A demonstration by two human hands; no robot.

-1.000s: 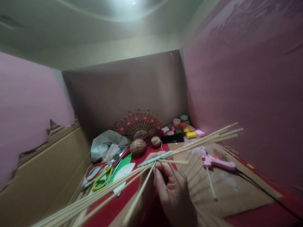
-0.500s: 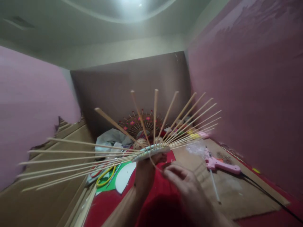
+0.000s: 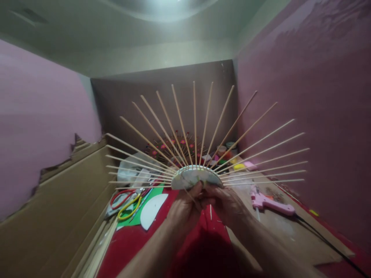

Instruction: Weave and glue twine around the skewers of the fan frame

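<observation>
I hold up a half-round disc (image 3: 194, 177) with several thin wooden sticks (image 3: 246, 133) fanning out from its curved edge like rays. My left hand (image 3: 184, 206) grips the disc's lower edge from the left, fingers curled on it. From the right, my right hand (image 3: 227, 202) meets it, fingers pinched at the same flat edge. The fan stands upright, facing me, above a red cloth (image 3: 136, 241).
A pink glue gun (image 3: 268, 202) with a black cord lies on cardboard at the right. Red and yellow scissors (image 3: 126, 200), a white half-circle (image 3: 152, 210) and green paper lie left. A finished decorated fan (image 3: 171, 148), clay pieces and jars stand behind. Cardboard walls close in.
The disc turned from lying flat with sticks bunched sideways to standing upright with sticks fanned upward. My right hand moved up and took hold of the disc's lower edge.
</observation>
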